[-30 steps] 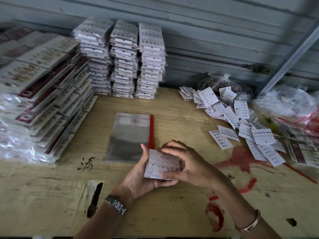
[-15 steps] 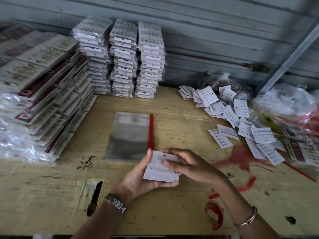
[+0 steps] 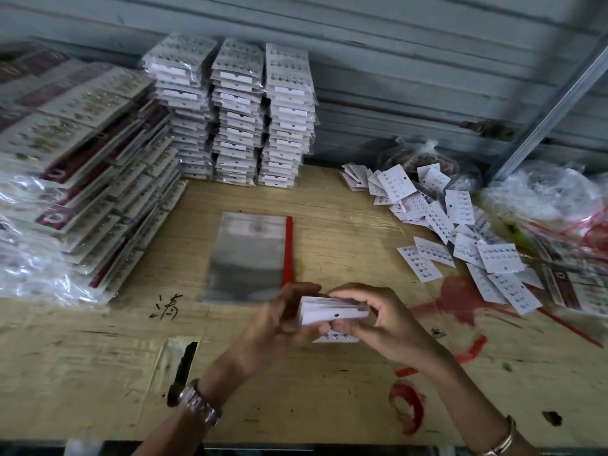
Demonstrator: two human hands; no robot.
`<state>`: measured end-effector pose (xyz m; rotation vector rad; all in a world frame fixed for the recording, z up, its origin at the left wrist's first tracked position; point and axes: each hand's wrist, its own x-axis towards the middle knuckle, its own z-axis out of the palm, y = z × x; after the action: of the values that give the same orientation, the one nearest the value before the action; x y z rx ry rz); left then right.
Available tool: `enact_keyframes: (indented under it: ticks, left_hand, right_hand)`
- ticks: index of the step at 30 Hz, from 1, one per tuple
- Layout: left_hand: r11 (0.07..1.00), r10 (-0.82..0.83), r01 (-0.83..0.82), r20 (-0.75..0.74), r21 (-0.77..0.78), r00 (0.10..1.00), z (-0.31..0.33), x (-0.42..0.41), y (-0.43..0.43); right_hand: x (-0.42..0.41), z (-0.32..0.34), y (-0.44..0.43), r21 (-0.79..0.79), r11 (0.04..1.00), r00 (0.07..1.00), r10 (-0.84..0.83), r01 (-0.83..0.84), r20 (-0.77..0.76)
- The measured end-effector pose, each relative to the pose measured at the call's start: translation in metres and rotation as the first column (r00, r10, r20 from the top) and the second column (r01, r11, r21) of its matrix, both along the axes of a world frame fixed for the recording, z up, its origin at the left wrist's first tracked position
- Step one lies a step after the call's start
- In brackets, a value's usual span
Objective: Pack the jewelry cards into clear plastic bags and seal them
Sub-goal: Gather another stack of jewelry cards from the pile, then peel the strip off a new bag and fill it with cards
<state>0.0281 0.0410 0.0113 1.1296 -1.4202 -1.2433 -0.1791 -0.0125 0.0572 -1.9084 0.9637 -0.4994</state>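
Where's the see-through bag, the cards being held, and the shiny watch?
clear bag (image 3: pixel 246 258), head view, its flat middle.
held cards (image 3: pixel 322 312), head view, white face of the stack.
watch (image 3: pixel 199 404), head view, metal band.

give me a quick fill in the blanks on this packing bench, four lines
1. The left hand and right hand together grip a small stack of jewelry ___.
2. The clear bag has a ___ strip along its right edge.
3. Bagged cards stand at the back in ___ tall stacks.
4. The wristwatch is on the ___ wrist.
Missing: cards; red; three; left
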Motion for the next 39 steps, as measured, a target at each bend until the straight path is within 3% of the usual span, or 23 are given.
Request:
enact_keyframes:
  ticks: [3,6,13,24,26,28,30,32,35,39]
  left_hand:
    - [0.96,0.223,-0.166,0.263,-0.224,0.939,-0.005,0.002,0.01]
    - [0.913,0.324,-0.2,0.335,-0.355,0.885,-0.014,0.0,0.017]
    - [0.924,0.297,-0.192,0.303,-0.33,0.906,-0.015,-0.002,0.027]
    - [0.928,0.239,-0.11,0.341,-0.356,0.909,-0.01,0.004,0.023]
    - [0.922,0.305,-0.19,0.329,-0.338,0.894,-0.006,0.011,0.021]
    - [0.839,0.496,-0.338,0.344,-0.426,0.798,-0.005,0.019,0.013]
    - [0.754,0.644,-0.395,0.472,-0.526,0.602,-0.005,0.025,0.003]
    - [0.78,0.626,-0.377,0.624,-0.5,0.468,-0.008,0.029,-0.006]
    - [0.824,0.55,-0.433,0.704,-0.366,0.45,-0.011,0.028,-0.014]
    - [0.821,0.548,-0.453,0.703,-0.348,0.453,-0.016,0.026,-0.018]
  right_hand:
    - [-0.002,-0.014,0.008,-0.186,0.982,0.998,-0.02,0.009,-0.056]
    - [-0.001,-0.026,0.015,-0.234,0.972,0.999,-0.016,0.022,0.028]
    - [-0.001,-0.038,0.021,0.042,0.997,0.995,-0.065,0.062,0.072]
    - [0.002,-0.036,0.022,-0.013,0.996,0.981,-0.086,0.09,0.175]
    - [0.0,-0.034,0.022,0.017,0.991,0.974,-0.133,0.132,0.184]
    - [-0.001,-0.032,0.021,0.023,0.982,0.961,-0.187,0.186,0.203]
    - [-0.002,-0.03,0.02,0.031,0.977,0.949,-0.212,0.21,0.233]
    - [0.0,-0.031,0.018,0.07,0.975,0.936,-0.222,0.211,0.272]
    - [0.003,-0.035,0.016,0.125,0.97,0.918,-0.238,0.208,0.317]
    - [0.009,-0.037,0.015,0.187,0.96,0.897,-0.266,0.211,0.354]
